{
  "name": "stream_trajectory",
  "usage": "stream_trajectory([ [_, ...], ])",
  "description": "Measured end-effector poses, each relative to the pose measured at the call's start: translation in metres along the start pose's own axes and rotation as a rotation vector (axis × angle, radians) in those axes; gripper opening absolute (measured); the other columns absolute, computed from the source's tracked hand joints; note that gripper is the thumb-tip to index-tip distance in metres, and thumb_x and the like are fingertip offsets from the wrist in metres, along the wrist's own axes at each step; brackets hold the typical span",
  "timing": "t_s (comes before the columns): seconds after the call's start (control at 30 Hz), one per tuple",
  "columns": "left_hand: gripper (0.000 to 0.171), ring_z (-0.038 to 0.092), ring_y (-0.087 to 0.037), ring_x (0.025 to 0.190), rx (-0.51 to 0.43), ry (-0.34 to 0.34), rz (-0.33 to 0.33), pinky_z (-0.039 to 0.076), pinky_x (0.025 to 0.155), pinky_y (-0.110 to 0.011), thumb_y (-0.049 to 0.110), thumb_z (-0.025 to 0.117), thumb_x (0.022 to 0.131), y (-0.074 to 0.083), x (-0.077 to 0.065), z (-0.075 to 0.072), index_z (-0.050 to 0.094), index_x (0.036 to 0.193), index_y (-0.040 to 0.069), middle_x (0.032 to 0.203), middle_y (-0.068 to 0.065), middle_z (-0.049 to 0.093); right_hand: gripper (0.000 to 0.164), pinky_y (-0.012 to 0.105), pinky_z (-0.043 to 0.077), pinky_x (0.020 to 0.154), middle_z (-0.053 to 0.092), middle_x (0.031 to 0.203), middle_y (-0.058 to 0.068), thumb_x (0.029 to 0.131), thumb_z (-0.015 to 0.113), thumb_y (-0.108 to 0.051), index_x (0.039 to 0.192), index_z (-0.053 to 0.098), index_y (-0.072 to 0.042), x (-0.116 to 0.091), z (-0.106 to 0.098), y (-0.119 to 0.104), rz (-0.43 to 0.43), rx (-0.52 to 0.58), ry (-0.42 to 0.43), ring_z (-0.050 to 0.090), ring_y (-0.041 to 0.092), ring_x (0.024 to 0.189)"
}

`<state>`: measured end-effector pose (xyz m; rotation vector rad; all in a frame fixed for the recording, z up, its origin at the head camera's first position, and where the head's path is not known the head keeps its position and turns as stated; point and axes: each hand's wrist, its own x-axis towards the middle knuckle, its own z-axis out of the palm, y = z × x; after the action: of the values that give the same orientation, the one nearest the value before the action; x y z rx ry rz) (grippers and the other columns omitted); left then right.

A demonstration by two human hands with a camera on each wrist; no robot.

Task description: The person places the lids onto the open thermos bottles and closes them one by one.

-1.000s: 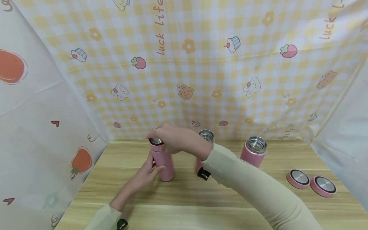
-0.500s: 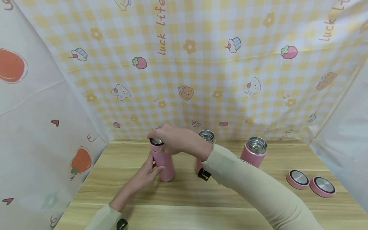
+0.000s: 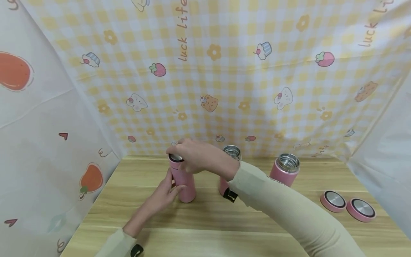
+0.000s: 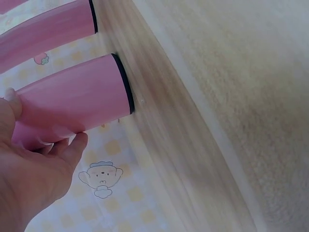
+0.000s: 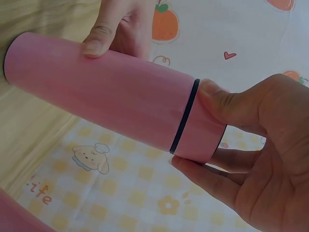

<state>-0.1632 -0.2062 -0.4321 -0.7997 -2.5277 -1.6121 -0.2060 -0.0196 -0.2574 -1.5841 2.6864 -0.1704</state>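
Note:
A pink thermos bottle stands upright on the table at the left of the head view. My left hand grips its lower body, thumb on the near side and fingers behind. Over its top, my right hand holds the pink lid, which has a silver disc on top. In the right wrist view, thumb and fingers pinch the lid from both sides, and a dark ring separates it from the bottle body. The left wrist view shows the left hand around the bottle.
Behind my right wrist stands a second pink bottle, lidless, its steel mouth showing. A third lidless bottle is further right. Two pink lids lie side by side at the table's right. A checked cloth hangs behind the wooden table.
Both hands keep their hold on the bottle and lid. The whole head view has shifted slightly; nothing else visibly moves.

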Motion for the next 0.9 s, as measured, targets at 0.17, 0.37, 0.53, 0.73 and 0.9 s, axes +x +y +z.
stream_trajectory([
  [0.17,0.071,0.031,-0.034,0.144,-0.025,-0.015,-0.017,0.033,0.109,-0.060,0.013,0.056,0.106,-0.001,0.000,0.000,0.010,0.159,0.019,0.158,-0.013,0.029,0.040,0.024,0.051,0.070,0.063,0.117,0.007,0.093,0.075,-0.011,0.132,0.064,-0.013,-0.003,-0.001,-0.001,-0.002,-0.029,-0.004,0.061,0.018,0.096],
  [0.37,0.073,0.028,-0.032,0.145,-0.039,-0.024,-0.028,0.036,0.108,-0.056,0.013,0.056,0.106,-0.003,0.000,-0.001,0.007,0.160,0.019,0.160,-0.012,0.025,0.049,0.024,0.052,0.077,0.060,0.130,0.012,0.096,0.074,-0.013,0.142,0.059,-0.013,-0.005,-0.001,-0.001,-0.021,-0.045,-0.011,0.062,0.021,0.106],
  [0.53,0.069,0.036,-0.033,0.142,-0.018,-0.002,-0.023,0.041,0.105,-0.053,0.012,0.059,0.104,-0.003,0.001,-0.001,0.014,0.157,0.013,0.157,-0.015,0.032,0.044,0.026,0.052,0.080,0.058,0.132,0.012,0.099,0.069,-0.013,0.142,0.057,-0.014,-0.006,-0.001,0.000,-0.044,-0.048,-0.017,0.062,0.021,0.106],
  [0.73,0.077,0.040,-0.036,0.139,0.081,0.009,-0.049,0.042,0.104,-0.055,0.012,0.067,0.100,0.003,0.001,-0.005,0.015,0.158,0.011,0.154,-0.016,0.037,0.056,0.029,0.050,0.090,0.052,0.142,0.013,0.100,0.068,-0.021,0.151,0.048,-0.015,-0.007,-0.004,0.003,-0.034,-0.024,-0.055,0.059,0.021,0.116],
  [0.9,0.090,0.039,-0.041,0.139,0.199,0.017,-0.163,0.042,0.102,-0.060,0.030,0.074,0.096,0.015,-0.006,-0.014,0.015,0.160,0.007,0.156,-0.021,0.036,0.068,0.031,0.047,0.097,0.043,0.152,0.012,0.098,0.072,-0.027,0.157,0.039,-0.016,-0.019,-0.016,0.011,-0.016,0.067,-0.083,0.056,0.020,0.123],
])
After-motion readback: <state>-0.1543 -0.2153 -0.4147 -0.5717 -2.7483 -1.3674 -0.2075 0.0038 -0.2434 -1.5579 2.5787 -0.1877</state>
